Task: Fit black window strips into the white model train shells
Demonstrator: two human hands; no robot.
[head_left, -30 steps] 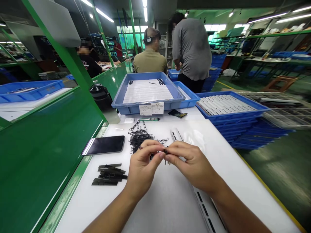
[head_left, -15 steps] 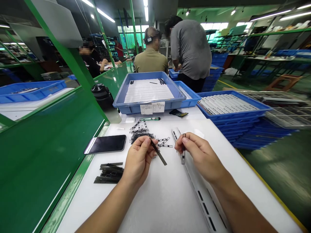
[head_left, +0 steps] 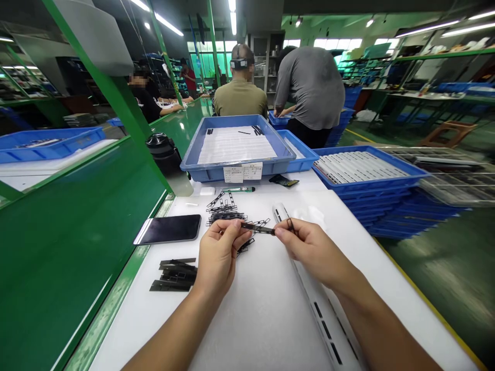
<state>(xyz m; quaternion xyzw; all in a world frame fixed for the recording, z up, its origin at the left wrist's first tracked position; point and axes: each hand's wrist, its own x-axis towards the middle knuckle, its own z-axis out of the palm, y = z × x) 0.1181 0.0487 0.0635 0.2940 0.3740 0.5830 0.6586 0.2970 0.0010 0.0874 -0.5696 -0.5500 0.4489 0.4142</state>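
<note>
A thin black strip [head_left: 258,228] spans the gap between my two hands. My left hand [head_left: 219,252] is closed, pinching its left end between thumb and fingers. The thumb and index finger of my right hand [head_left: 315,250] meet at its right end, and a small black open frame [head_left: 290,225] pokes up from those fingers. Under my right forearm lies a long white bar [head_left: 323,314] with dark slots. Cut-out black frames [head_left: 226,212] lie heaped just beyond my left hand. Flat dark strips [head_left: 174,275] are stacked left of my left wrist.
A phone [head_left: 168,230], a green cutter [head_left: 242,189] and a bottle [head_left: 168,162] stand or lie at left and back. Blue trays [head_left: 240,170] of white bars border the far side; more trays [head_left: 371,188] are stacked right. Two people [head_left: 240,98] are beyond.
The strip has swung from slanting downward to nearly level. My right hand has moved slightly left and now meets its free end. The grey-shirted person has bent lower.
</note>
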